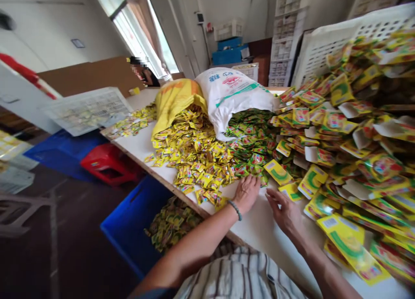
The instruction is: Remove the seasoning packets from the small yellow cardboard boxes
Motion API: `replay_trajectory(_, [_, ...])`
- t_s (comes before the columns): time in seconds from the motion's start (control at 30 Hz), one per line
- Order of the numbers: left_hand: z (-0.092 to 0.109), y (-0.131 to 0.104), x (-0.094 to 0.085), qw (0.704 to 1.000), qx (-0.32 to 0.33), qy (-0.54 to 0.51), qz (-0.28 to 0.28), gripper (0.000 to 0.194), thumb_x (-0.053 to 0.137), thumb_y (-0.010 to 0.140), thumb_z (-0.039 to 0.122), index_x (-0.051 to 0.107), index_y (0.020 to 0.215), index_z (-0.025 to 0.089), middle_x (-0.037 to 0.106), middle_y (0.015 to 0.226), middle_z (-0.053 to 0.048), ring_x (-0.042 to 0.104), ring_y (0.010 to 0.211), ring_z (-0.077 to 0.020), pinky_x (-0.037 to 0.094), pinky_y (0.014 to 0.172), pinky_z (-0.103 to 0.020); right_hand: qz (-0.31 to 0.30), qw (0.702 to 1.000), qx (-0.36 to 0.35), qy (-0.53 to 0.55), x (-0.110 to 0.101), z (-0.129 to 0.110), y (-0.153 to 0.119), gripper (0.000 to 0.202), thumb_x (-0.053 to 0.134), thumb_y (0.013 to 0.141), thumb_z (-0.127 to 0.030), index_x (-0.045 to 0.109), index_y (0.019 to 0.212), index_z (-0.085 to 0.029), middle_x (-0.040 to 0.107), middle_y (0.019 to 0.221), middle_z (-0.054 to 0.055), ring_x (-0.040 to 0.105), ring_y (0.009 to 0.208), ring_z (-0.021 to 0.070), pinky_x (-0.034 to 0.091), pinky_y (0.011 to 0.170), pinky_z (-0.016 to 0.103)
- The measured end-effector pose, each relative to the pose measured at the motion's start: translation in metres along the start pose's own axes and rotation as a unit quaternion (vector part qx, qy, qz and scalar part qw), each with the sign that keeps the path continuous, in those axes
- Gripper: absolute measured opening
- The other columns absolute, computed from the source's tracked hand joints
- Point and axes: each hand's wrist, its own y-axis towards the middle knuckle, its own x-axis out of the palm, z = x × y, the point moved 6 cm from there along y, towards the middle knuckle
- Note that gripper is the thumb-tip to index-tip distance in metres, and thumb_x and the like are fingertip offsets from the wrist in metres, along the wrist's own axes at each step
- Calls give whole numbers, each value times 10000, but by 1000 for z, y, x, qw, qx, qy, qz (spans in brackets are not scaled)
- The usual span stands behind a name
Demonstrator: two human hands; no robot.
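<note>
Lying just beyond the left hand, green packets are farther from the right hand; I cannot tell either's grip.

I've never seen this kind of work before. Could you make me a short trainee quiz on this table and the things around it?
1. Which one do the green packets spill from?
a) the yellow sack
b) the white sack
c) the red stool

2. True or false: the bracelet is on the wrist of the left hand.

3. Fill in the colour: the bin of packets below the edge of the table is ____.

Key: 1. b; 2. true; 3. blue
</note>
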Motion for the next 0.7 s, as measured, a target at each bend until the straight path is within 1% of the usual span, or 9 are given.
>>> replay_trajectory(0.07, [-5, -7, 1, 1000, -13, -16, 5, 394, 396, 884, 99, 597, 1221, 143, 696, 1082, -146, 592, 1100, -262, 462, 939, -413, 10, 1000, 6, -4, 1, 5, 1, 306, 458, 923, -357, 667, 1051, -175, 696, 949, 107, 662, 865, 241, 529, 794, 373])
replay_trajectory(0.13, [-9, -20, -3, 999, -14, -47, 6, 351, 433, 865, 90, 656, 1126, 162, 724, 992, -120, 638, 994, -241, 490, 895, -383, 9, 1000, -8, -11, 4, 4, 1, 332, 452, 917, -324, 631, 1154, -174, 671, 1071, 125, 637, 960, 252, 520, 830, 384])
replay_trajectory(0.23, [-21, -41, -15, 994, -22, -109, 14, 340, 459, 828, 60, 695, 1026, 203, 742, 963, -66, 672, 904, -188, 522, 843, -309, -68, 995, -69, -28, 15, -10, 0, 406, 497, 889, -249, 556, 1289, -212, 597, 1250, 119, 565, 1102, 258, 486, 901, 391])
replay_trajectory(0.3, [-36, -53, -27, 988, -48, -144, 34, 317, 459, 844, 94, 686, 1025, 222, 743, 973, -42, 683, 875, -163, 534, 797, -269, -140, 984, -102, -52, 24, -19, -2, 367, 551, 868, -211, 609, 1229, -244, 611, 1229, 97, 553, 1083, 259, 468, 903, 390])
replay_trajectory(0.37, [-53, -64, -41, 981, -91, -159, 63, 265, 460, 866, 156, 669, 1017, 213, 738, 943, -47, 688, 820, -166, 540, 730, -264, -182, 975, -105, -72, 28, -25, -2, 250, 580, 868, -202, 680, 1094, -240, 650, 1132, 86, 561, 1009, 246, 458, 872, 371])
replay_trajectory(0.43, [-70, -75, -54, 974, -151, -144, 83, 189, 491, 864, 220, 656, 954, 201, 719, 829, -46, 674, 721, -180, 524, 653, -278, -185, 976, -77, -85, 27, -27, -1, 208, 599, 874, -230, 680, 1064, -209, 666, 1049, 89, 562, 951, 234, 452, 836, 345])
replay_trajectory(0.5, [-79, -83, -61, 970, -211, -92, 76, 128, 548, 845, 279, 636, 894, 200, 675, 740, -27, 644, 670, -189, 498, 633, -291, -171, 978, -39, -113, 25, -25, 1, 299, 643, 851, -259, 638, 1137, -173, 662, 1025, 103, 554, 938, 246, 441, 820, 342])
replay_trajectory(0.6, [-74, -82, -59, 971, -235, 9, 41, 185, 640, 794, 335, 620, 902, 186, 647, 831, -61, 623, 817, -233, 481, 744, -332, -165, 970, 2, -179, 26, -24, 1, 409, 728, 774, -303, 621, 1136, -144, 640, 1040, 131, 536, 947, 287, 416, 811, 363])
replay_trajectory(0.7, [-58, -68, -41, 979, -202, 20, -7, 162, 685, 756, 275, 611, 859, 174, 620, 914, -99, 583, 947, -267, 452, 842, -363, -185, 961, 24, -202, 28, -25, -2, 291, 751, 744, -329, 645, 934, -137, 632, 967, 128, 539, 905, 277, 395, 769, 336])
